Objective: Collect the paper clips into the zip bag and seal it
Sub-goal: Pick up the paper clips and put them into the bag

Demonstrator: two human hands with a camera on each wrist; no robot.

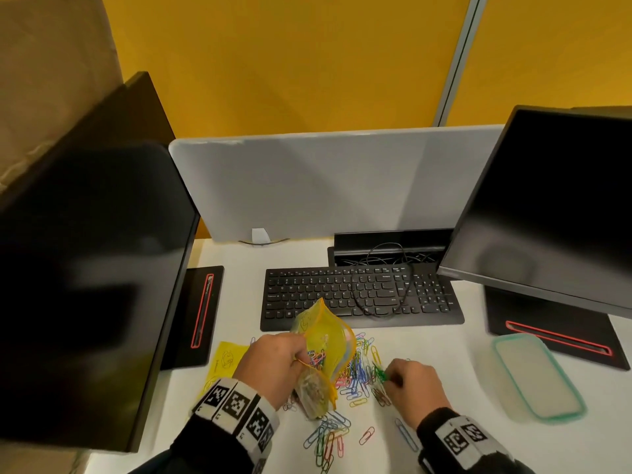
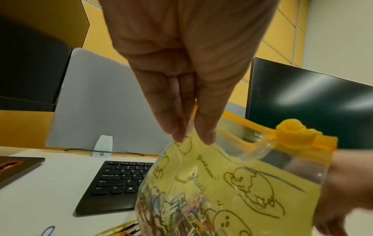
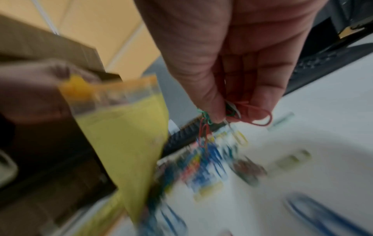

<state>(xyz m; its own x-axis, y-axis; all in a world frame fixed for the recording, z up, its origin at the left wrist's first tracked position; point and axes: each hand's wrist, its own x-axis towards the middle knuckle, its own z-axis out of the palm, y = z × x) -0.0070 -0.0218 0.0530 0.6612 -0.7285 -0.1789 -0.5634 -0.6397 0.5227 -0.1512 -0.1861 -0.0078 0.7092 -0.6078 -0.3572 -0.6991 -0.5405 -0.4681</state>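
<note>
Left grip [image 1: 273,362]: pinching zip bag [image 1: 325,340] rim, mouth open, above worktop [image 1: 444,336].
Right grip [image 1: 412,381]: pinching several paper clips [image 3: 252,115].
Loose clips [image 1: 355,374]: heaped on worktop between hands.
Bag contents: some clips inside.

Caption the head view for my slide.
Left hand holds yellow zip bag open; right hand pinches paper clips.

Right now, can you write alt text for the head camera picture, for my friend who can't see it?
A left hand holds a yellow zip bag open while the right hand pinches paper clips above a colourful pile on a white desk, with a keyboard behind.
</note>
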